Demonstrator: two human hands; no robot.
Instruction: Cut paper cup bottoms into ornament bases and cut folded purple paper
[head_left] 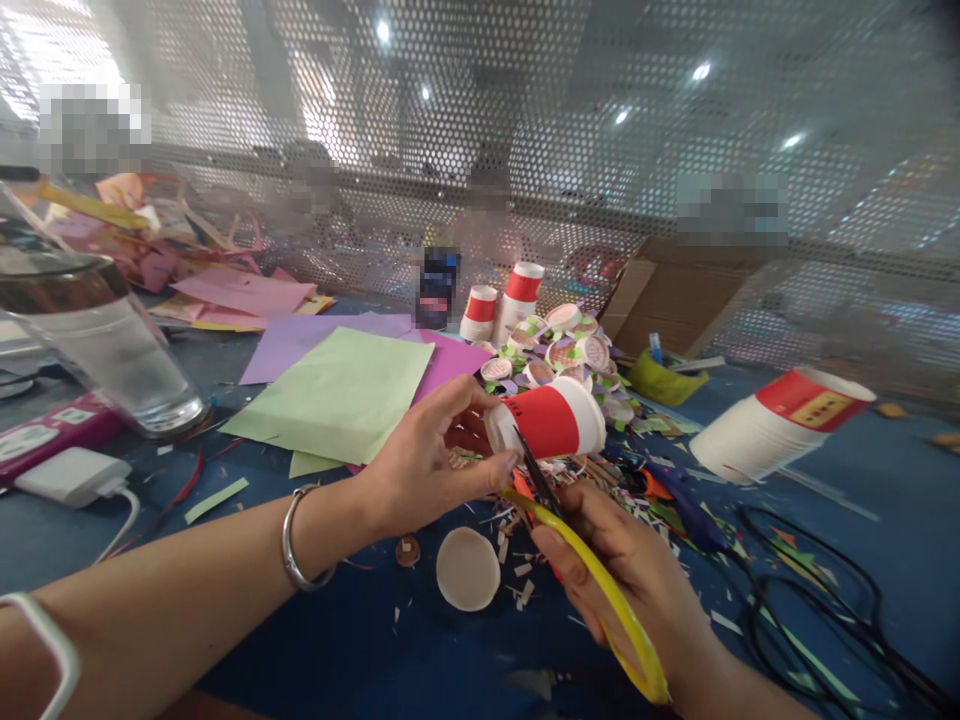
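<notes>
The paper cup (551, 420), red-banded and white, is held on its side just above the blue table (360, 650), near the middle of the view. It is gripped at its narrow base end by the left hand (420, 465), thumb below and fingers curled over the top, its open mouth turned to the right. A silver bracelet (296, 540) is worn on that wrist.

The scissors (609, 605), yellow-handled, are clasped in the right hand (622, 570), fingers closed through the loops. Their dark blades are set against the cup's base rim, right beside the left thumb; whether the blades are parted or closed is hard to tell at this angle.

Just below the hands, a plain round paper disc (468, 568) is seen lying flat on the table, ringed by small white and coloured scraps (517, 590). Behind the cup, a heap of printed round cutouts (562, 345) is piled up, with two upright cups (480, 312) standing at its far edge. Off to the right, a stack of cups (772, 425) is laid on its side. A pale green sheet (341, 395) is spread to the left, a clear glass jar (112, 350) beyond it.
</notes>
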